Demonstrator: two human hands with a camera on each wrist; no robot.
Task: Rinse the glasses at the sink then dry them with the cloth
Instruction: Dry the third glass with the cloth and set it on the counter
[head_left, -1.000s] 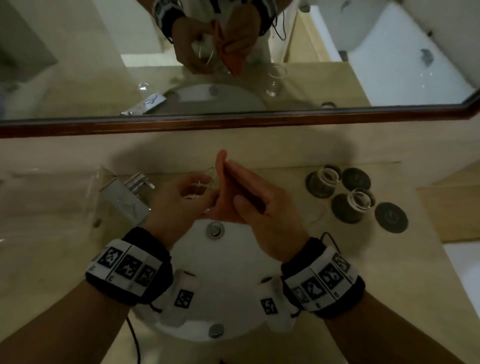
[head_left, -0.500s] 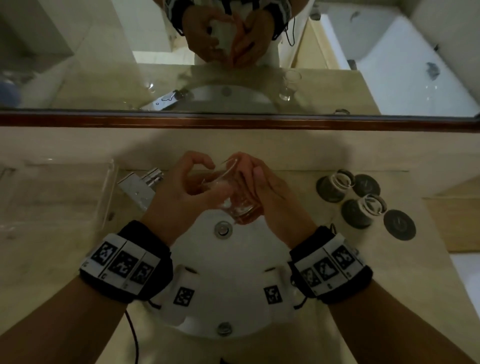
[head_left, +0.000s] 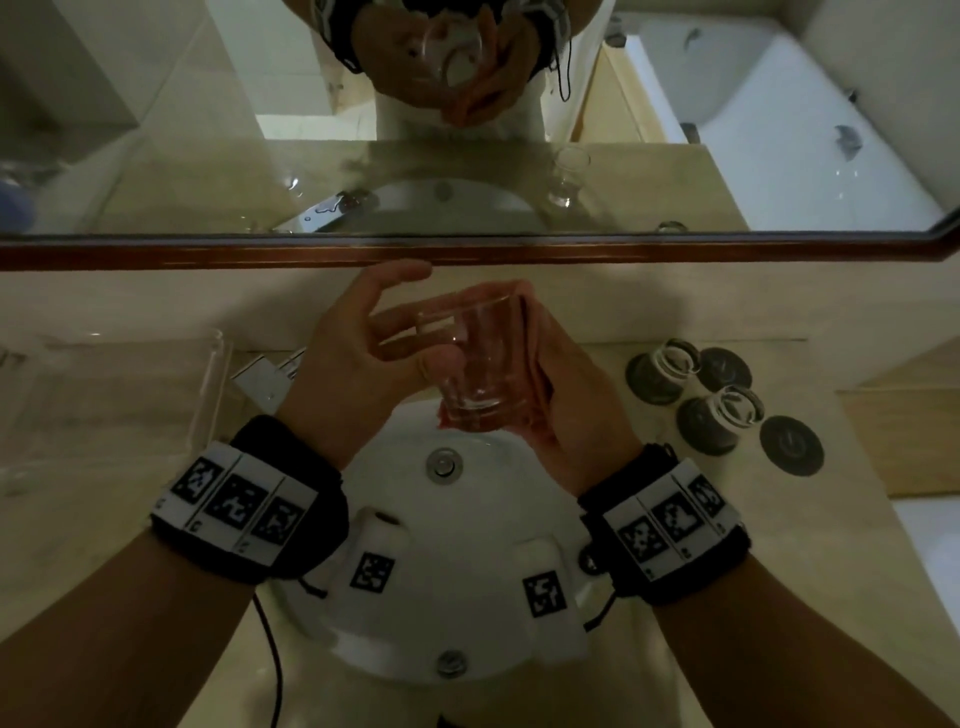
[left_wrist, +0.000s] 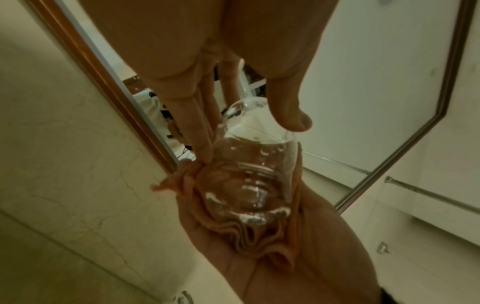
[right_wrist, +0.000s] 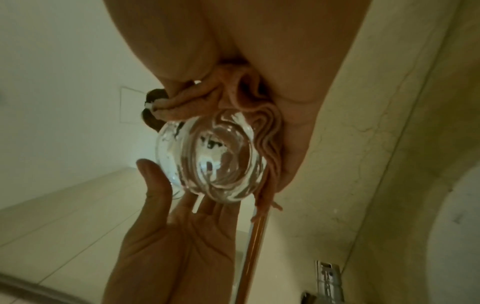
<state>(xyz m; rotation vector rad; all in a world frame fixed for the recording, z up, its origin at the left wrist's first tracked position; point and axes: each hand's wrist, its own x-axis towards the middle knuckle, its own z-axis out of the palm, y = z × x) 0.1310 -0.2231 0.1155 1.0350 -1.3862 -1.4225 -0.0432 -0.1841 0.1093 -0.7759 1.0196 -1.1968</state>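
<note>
**Glass cradled in cloth above the basin**

You stand at a beige marble vanity counter (head_left: 649, 545) under a wide mirror (head_left: 519, 171) with a brown wooden lower frame. Set into the counter below your wrists is the round white sink (head_left: 467, 545), its metal drain (head_left: 442, 464) near the far side. At the far left lies a clear plastic tray (head_left: 119, 395), and beside it, just left of your left wrist, the square chrome tap (head_left: 265, 376). To the right of the sink stand two more glasses (head_left: 675, 358) upside down on dark round coasters (head_left: 792, 445), with further coasters lying bare beside them.

Your right hand (head_left: 566, 410) is cupped around an orange cloth (left_wrist: 262, 238), fingers curled to hold the bunched folds against the glass; the cloth lies between your palm and the glass wall and base. Your left hand (head_left: 353, 358) has loose, nearly straight fingers: the thumb (left_wrist: 291, 111) rests at the rim and the fingertips (left_wrist: 200, 148) touch the glass side and the cloth edge, without wrapping around.

The clear tumbler (head_left: 475, 358) is held between both hands above the far part of the sink, tilted, its thick base (right_wrist: 221, 164) toward your right wrist and its mouth toward the left hand. Small droplets show on its wall in the left wrist view.
</note>
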